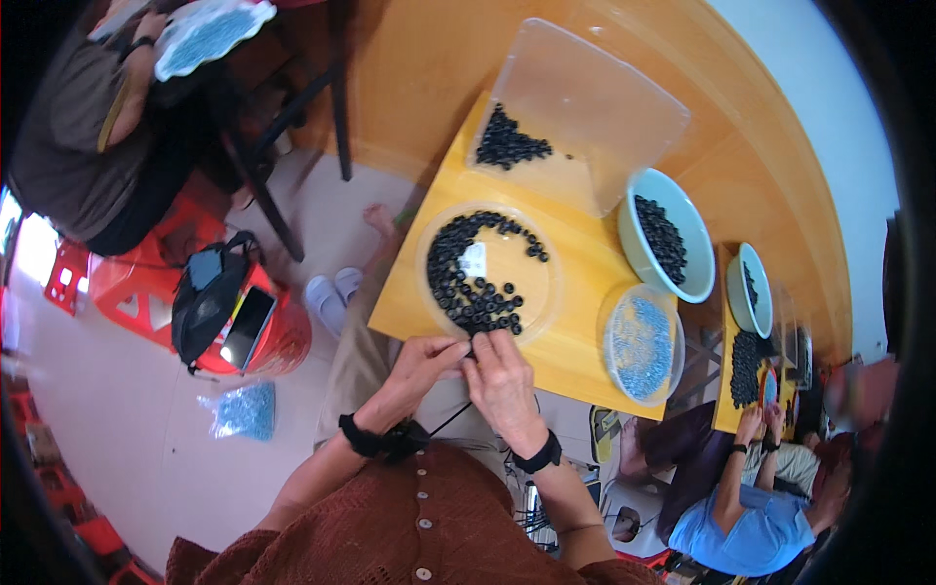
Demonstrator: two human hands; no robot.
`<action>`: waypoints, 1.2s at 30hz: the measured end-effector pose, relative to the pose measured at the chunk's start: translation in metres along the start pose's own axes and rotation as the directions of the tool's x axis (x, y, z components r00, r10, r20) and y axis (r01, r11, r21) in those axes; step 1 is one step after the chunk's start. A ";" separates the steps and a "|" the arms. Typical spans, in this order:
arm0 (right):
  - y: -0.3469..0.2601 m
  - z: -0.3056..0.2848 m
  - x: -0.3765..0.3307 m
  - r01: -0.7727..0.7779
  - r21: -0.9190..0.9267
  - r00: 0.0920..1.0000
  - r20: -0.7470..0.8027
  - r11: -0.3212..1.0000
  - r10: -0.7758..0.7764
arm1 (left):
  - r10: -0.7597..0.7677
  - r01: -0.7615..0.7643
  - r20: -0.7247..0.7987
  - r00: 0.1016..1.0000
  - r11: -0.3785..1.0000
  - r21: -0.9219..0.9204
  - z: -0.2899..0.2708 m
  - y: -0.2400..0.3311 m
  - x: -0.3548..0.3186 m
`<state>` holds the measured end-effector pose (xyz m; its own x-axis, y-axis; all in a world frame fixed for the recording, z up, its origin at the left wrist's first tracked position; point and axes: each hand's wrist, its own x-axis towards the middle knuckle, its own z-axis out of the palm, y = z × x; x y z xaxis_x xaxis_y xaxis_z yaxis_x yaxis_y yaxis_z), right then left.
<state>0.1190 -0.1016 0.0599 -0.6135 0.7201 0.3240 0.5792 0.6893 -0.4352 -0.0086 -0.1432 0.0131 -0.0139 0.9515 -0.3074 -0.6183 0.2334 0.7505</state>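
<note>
My left hand [421,367] and my right hand [501,375] meet at the near edge of a small wooden table [575,283]. Both pinch a small black ring bead [471,348] between their fingertips, and a thin black cord [450,419] hangs down from them toward my lap. Just beyond my fingers lies a clear round lid [531,312] holding several black ring beads [468,283] in a curved heap.
A clear rectangular tub [604,107] with black beads stands at the far end. A pale blue bowl [682,283] of black beads and a clear lid of blue beads [641,346] sit to the right. Other people sit at upper left and lower right. A red stool [273,341] carries a bag and phone.
</note>
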 end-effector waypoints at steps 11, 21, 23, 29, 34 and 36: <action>0.005 -0.016 0.003 0.028 0.072 0.967 0.251 0.997 -0.046 | -0.060 0.025 0.086 0.995 0.933 0.360 -0.009 0.008 0.000; 0.005 0.002 0.001 0.097 0.147 0.991 -0.106 0.984 -0.082 | -0.017 0.012 0.022 1.000 0.975 0.221 0.003 0.019 -0.001; 0.011 0.002 0.000 0.008 0.205 0.978 -0.204 0.979 0.035 | -0.048 0.042 0.066 0.997 0.995 0.086 0.002 0.018 0.000; 0.014 0.007 -0.002 -0.019 0.280 0.984 -0.164 0.960 0.068 | 0.037 -0.047 0.058 0.998 0.980 0.194 0.007 0.016 0.000; 0.013 0.000 0.003 0.011 0.262 0.991 -0.132 0.965 0.024 | 0.059 -0.075 0.057 0.997 0.939 0.336 0.003 0.016 0.001; 0.013 -0.007 0.008 0.059 0.185 0.998 -0.044 0.981 -0.052 | 0.047 -0.068 0.069 0.997 0.930 0.360 0.004 0.019 0.001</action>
<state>0.1251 -0.0866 0.0628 -0.6187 0.6863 0.3824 0.4326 0.7039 -0.5634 -0.0172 -0.1371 0.0298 0.0114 0.9728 -0.2312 -0.2913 0.2244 0.9299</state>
